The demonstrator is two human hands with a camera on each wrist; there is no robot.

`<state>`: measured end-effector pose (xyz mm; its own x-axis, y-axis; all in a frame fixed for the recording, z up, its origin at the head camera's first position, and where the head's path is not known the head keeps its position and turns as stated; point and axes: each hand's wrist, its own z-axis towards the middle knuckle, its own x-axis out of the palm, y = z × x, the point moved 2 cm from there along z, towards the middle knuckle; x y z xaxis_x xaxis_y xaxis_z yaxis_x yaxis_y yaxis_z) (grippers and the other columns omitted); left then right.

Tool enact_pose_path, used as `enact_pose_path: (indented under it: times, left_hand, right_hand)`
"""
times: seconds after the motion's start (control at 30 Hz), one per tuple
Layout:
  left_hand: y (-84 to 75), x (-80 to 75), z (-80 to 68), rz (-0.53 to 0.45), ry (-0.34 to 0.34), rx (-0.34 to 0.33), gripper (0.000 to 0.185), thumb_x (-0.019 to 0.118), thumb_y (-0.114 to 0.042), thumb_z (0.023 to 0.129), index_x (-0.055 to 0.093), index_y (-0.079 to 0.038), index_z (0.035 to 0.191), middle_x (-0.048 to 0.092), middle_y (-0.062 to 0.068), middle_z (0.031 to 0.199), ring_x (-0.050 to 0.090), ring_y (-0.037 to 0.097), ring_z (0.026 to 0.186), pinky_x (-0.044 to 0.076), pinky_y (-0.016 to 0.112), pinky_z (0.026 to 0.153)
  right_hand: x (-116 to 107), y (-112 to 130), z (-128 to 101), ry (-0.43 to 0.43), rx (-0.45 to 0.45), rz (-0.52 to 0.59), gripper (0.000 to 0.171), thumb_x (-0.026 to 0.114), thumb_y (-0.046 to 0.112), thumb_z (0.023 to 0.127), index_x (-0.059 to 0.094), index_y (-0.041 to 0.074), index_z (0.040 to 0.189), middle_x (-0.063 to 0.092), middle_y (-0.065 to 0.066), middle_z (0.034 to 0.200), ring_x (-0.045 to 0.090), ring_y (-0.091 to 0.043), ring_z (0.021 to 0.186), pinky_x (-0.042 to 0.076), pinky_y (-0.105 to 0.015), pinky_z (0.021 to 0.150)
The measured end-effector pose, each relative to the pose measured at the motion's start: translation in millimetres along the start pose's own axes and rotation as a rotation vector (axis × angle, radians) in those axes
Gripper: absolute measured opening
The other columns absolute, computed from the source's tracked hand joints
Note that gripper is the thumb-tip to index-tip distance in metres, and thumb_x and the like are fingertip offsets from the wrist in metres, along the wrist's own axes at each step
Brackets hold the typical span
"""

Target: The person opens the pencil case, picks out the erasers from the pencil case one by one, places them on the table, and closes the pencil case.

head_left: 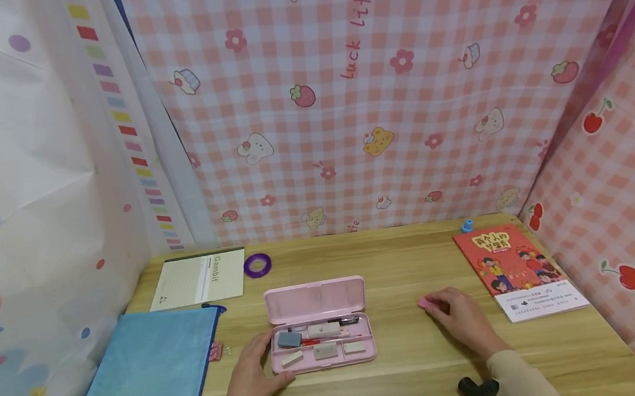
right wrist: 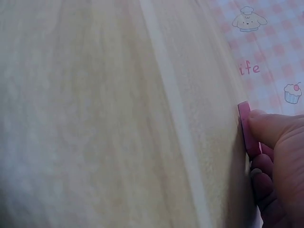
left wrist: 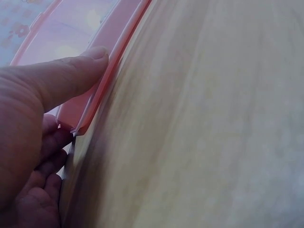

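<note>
A pink pencil case [head_left: 316, 301] lies on the table with its lid folded back. Inside are a blue-grey eraser [head_left: 289, 339], several pale erasers, a black pen [head_left: 343, 321] and a red pen [head_left: 311, 342]. My left hand [head_left: 254, 376] grips the case's left end, its thumb [left wrist: 83, 71] on the front rim and its other fingers round the corner. To the right of the case, my right hand [head_left: 461, 321] pinches a small pink eraser [right wrist: 248, 130] between thumb and fingers, close over the tabletop. The fingers' far side is partly hidden in the right wrist view.
On the left lie a blue zip folder [head_left: 145, 374], a Gambit notebook [head_left: 201, 279], purple tape [head_left: 258, 265] and a pink binder clip [head_left: 215, 351]. A red book [head_left: 509, 256], a white booklet [head_left: 542, 300] and a small blue object [head_left: 467, 226] are at right. Patterned curtains surround the table.
</note>
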<state>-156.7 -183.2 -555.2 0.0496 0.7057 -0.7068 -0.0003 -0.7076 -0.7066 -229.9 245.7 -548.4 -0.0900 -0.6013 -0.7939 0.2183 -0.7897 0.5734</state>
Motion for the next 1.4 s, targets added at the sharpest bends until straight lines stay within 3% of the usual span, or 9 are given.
enact_pose_path:
  times: [0.2, 0.33, 0.5, 0.87, 1.13, 1.4]
  left_hand:
    - [0.1, 0.8, -0.2, -0.006, 0.002, -0.003, 0.097, 0.086, -0.045, 0.065, 0.041, -0.014, 0.146, 0.043, 0.011, 0.146, 0.037, 0.034, 0.135, 0.032, 0.055, 0.11]
    - [0.6, 0.3, -0.6, 0.001, -0.003, -0.002, 0.098, 0.086, -0.045, 0.066, 0.041, -0.013, 0.146, 0.044, 0.011, 0.146, 0.037, 0.034, 0.135, 0.032, 0.055, 0.11]
    - [0.1, -0.9, -0.3, 0.002, -0.007, -0.002, 0.097, 0.085, -0.046, 0.066, 0.041, -0.012, 0.145, 0.044, 0.012, 0.146, 0.037, 0.034, 0.135, 0.032, 0.055, 0.109]
    - [3.1, -1.3, 1.2, -0.011, -0.012, 0.008, 0.097, 0.085, -0.045, 0.066, 0.041, -0.013, 0.146, 0.043, 0.011, 0.146, 0.037, 0.034, 0.135, 0.032, 0.055, 0.109]
    - [2.3, -0.6, 0.2, -0.026, -0.014, 0.025, 0.096, 0.086, -0.042, 0.066, 0.042, -0.012, 0.145, 0.044, 0.011, 0.145, 0.037, 0.033, 0.135, 0.031, 0.054, 0.11]
    - [1.2, -0.2, -1.3, -0.014, -0.012, 0.02, 0.096, 0.086, -0.044, 0.066, 0.042, -0.011, 0.145, 0.044, 0.011, 0.145, 0.037, 0.033, 0.135, 0.032, 0.054, 0.11]
  right_hand:
    - [-4, 7, -4, -0.058, 0.025, 0.015, 0.028, 0.071, 0.037, 0.087, 0.072, 0.014, 0.104, 0.061, 0.003, 0.09, 0.054, -0.009, 0.074, 0.049, -0.025, 0.062]
    - [-4, 29, -6, -0.102, -0.047, 0.05, 0.025, 0.074, 0.026, 0.086, 0.072, 0.01, 0.106, 0.064, 0.001, 0.093, 0.058, -0.009, 0.075, 0.052, -0.026, 0.063]
    - [11, 70, -7, -0.049, -0.125, 0.112, 0.025, 0.077, 0.018, 0.083, 0.072, 0.01, 0.106, 0.067, 0.001, 0.097, 0.06, -0.009, 0.081, 0.055, -0.028, 0.07]
    - [63, 139, 0, 0.104, -0.277, 0.119, 0.027, 0.075, 0.027, 0.084, 0.071, 0.013, 0.107, 0.066, 0.002, 0.107, 0.058, -0.016, 0.098, 0.051, -0.038, 0.086]
    - [86, 150, 7, 0.159, -0.325, 0.052, 0.031, 0.076, 0.029, 0.082, 0.072, 0.015, 0.109, 0.067, 0.003, 0.106, 0.058, -0.013, 0.1, 0.051, -0.036, 0.089]
    - [90, 154, 10, 0.184, -0.336, 0.007, 0.026, 0.074, 0.027, 0.084, 0.073, 0.015, 0.107, 0.068, 0.003, 0.106, 0.059, -0.013, 0.099, 0.051, -0.035, 0.089]
